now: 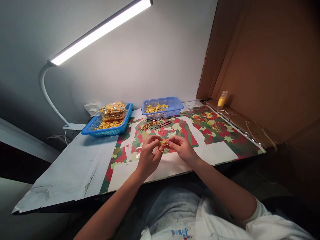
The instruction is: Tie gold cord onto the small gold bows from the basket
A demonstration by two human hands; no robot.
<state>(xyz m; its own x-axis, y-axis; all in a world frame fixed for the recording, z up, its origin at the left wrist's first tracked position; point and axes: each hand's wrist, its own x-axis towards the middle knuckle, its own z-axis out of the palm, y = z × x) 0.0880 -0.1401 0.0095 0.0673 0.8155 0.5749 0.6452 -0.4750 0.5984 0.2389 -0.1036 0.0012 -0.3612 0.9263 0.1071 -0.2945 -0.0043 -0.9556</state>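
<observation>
Above the near part of the table, my left hand (149, 154) and my right hand (183, 149) meet at a small yellow piece (164, 142) with a thin gold-coloured loop (164, 150) hanging below it. Fingers of my left hand pinch the piece and loop from the left. The thumb and index finger of my right hand close on the piece's right side. Fine detail between the fingertips is too small to make out.
A blue basket (100, 132) holds yellow pieces and a clear bag at the left. Another blue basket (162, 114) with yellow pieces stands at the back. Thin strands (150, 125) and a reddish tool (166, 123) lie before it. A small bottle (222, 99) stands back right.
</observation>
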